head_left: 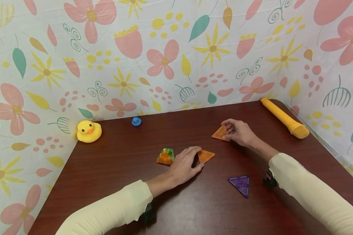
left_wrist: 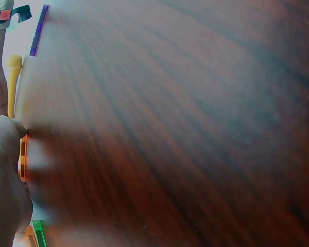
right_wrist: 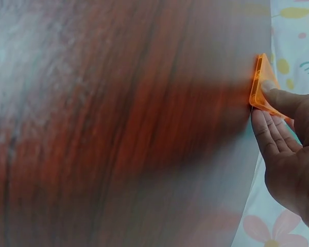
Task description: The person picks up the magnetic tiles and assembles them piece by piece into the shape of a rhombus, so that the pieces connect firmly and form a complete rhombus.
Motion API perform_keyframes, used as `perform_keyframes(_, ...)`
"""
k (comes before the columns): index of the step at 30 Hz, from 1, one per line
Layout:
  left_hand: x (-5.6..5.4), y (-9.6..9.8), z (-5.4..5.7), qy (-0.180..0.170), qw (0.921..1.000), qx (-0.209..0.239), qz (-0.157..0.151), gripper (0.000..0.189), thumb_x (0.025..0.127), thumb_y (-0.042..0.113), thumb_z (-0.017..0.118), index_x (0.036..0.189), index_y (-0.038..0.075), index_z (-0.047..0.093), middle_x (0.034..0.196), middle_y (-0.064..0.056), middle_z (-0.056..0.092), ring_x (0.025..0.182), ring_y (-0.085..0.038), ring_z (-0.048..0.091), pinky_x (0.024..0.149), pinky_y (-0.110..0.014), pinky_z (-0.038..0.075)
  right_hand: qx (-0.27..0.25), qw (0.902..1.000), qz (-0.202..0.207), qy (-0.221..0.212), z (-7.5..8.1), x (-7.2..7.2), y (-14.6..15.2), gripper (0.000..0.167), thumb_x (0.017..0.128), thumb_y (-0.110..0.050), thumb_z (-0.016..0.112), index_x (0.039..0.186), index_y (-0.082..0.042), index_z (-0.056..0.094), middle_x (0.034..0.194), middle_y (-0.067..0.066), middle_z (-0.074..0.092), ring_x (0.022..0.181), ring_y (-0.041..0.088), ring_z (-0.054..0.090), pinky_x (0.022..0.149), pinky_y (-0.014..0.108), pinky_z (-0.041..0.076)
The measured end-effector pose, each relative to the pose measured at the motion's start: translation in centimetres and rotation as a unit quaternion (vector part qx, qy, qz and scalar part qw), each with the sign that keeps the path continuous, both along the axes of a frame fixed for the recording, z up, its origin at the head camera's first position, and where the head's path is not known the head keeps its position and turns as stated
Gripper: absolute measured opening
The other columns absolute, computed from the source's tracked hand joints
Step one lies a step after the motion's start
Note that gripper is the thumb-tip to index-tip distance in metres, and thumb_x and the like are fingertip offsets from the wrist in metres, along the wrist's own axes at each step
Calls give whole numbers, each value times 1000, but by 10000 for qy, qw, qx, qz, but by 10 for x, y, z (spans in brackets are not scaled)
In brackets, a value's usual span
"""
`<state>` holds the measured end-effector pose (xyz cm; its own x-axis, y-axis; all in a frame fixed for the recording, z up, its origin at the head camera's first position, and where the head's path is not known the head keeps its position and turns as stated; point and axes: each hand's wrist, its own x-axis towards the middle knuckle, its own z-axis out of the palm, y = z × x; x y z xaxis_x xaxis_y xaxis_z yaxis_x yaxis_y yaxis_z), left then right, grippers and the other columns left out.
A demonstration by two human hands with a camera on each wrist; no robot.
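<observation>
Right hand [head_left: 239,133]: pinches orange triangle [head_left: 219,133] | left hand [head_left: 183,165]: holds orange tile [head_left: 206,156]

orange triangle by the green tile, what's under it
Past the far side of the orange triangle, a green tile shows, apparently beneath it. The rest of that tile is covered, so its full shape cannot be seen.

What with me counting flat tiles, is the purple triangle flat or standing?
Flat: the left wrist view shows the purple triangle edge-on, lying along the table.
</observation>
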<state>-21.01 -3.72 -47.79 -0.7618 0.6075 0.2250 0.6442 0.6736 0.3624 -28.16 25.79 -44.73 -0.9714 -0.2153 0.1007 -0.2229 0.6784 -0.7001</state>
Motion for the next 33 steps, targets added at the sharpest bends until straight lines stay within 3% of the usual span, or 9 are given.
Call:
perform_keyframes(11,0,-1,0,50,10000,0,-8,58,103,35,74,151,8,56,152,-4,58,136,-22,58,108,-39,52,-55,9999,-81,46,1,4,-3,48,94,4,78,140,1,62,116,21,67,104,33,69,90,42,61)
perform_keyframes(18,0,0,1,39,10000,-6,5,57,102,36,74,150,9,58,152,-4,58,135,-21,59,107,-39,53,3,9997,-208,116,0,3,-4,43,93,2,80,133,2,65,112,20,71,101,33,72,83,36,62)
perform_keyframes(25,-1,-1,0,13,10000,12,-15,55,103,36,74,148,9,60,152,-4,58,135,-20,60,104,-37,55,-7,9995,-305,42,1,7,-7,33,96,1,78,127,4,66,114,22,72,105,36,71,92,51,61)
perform_keyframes(33,1,-1,1,-30,10000,67,-46,53,103,35,73,147,9,60,154,-5,57,134,-19,60,103,-36,56,-35,9995,-281,106,3,12,-12,28,97,0,77,123,5,69,113,23,73,103,36,73,90,49,61)
